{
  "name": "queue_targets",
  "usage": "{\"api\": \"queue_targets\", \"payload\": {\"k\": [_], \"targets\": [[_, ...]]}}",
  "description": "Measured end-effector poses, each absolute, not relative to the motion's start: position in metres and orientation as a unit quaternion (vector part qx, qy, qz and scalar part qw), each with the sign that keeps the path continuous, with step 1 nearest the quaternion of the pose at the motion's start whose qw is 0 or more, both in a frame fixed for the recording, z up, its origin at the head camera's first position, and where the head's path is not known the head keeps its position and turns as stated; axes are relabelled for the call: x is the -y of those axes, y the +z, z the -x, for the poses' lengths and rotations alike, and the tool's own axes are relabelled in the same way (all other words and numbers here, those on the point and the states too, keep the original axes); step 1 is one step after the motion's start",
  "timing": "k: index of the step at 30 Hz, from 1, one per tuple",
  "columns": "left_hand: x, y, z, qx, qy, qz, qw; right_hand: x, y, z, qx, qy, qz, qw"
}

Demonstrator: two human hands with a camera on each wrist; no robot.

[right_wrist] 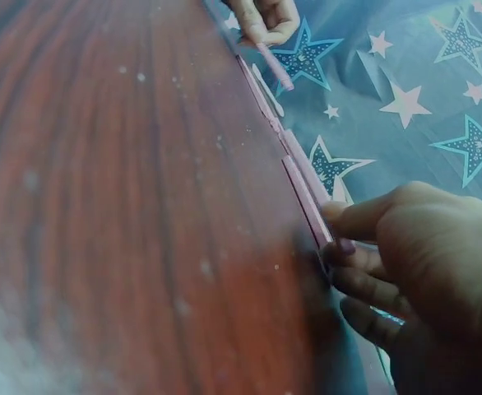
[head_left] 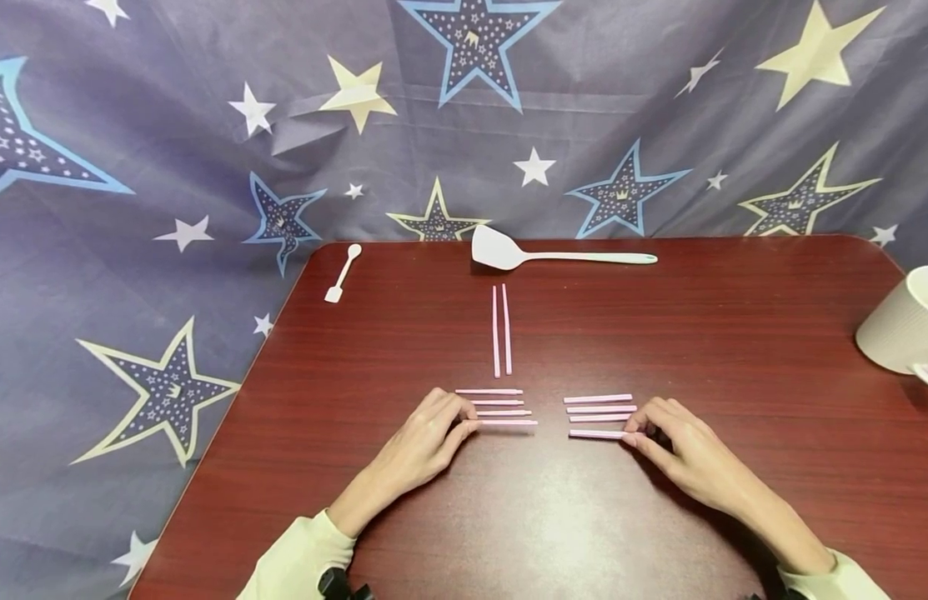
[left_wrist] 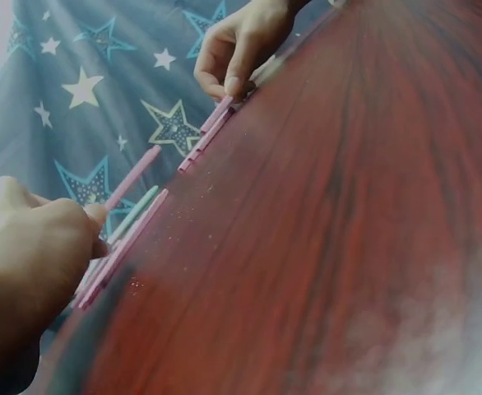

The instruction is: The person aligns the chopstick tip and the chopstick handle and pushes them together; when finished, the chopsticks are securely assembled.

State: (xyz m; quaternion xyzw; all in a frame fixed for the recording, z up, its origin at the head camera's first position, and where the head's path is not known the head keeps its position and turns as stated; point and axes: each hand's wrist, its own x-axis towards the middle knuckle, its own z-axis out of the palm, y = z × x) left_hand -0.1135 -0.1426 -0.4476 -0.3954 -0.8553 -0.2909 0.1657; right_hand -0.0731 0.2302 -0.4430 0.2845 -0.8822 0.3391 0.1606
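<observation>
My left hand [head_left: 418,443] pinches the end of a thin pink straw [head_left: 512,422] between thumb and finger. In the left wrist view that straw [left_wrist: 134,177] is raised a little off the table. Three more pink straws [head_left: 501,402] lie roughly parallel just beyond it, partly behind the fingers. On the other side, my right hand [head_left: 689,450] pinches the right end of another pink straw [head_left: 594,434], which lies low at the tabletop. Three similar straws [head_left: 602,409] are stacked in a row beyond that one. Farther back, two pink straws [head_left: 496,333] lie side by side, pointing away from me.
A white spatula [head_left: 497,248] with a pale handle lies along the table's far edge. At the back left is a small white spoon-like tool [head_left: 345,273]. A white mug [head_left: 895,329] stands at the right edge. Behind the red-brown table [head_left: 734,333] hangs a star-patterned cloth [head_left: 569,75].
</observation>
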Motion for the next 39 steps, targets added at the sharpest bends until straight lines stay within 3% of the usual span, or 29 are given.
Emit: {"api": "queue_targets", "payload": {"k": [16, 39], "targets": [[0.139, -0.429, 0.113, 0.812, -0.267, 0.458, 0.245, -0.217, -0.424, 0.070, 0.838, 0.378, -0.329, 0.217], [0.137, -0.426, 0.112, 0.802, -0.290, 0.460, 0.247, -0.209, -0.420, 0.068, 0.836, 0.381, -0.330, 0.217]]}}
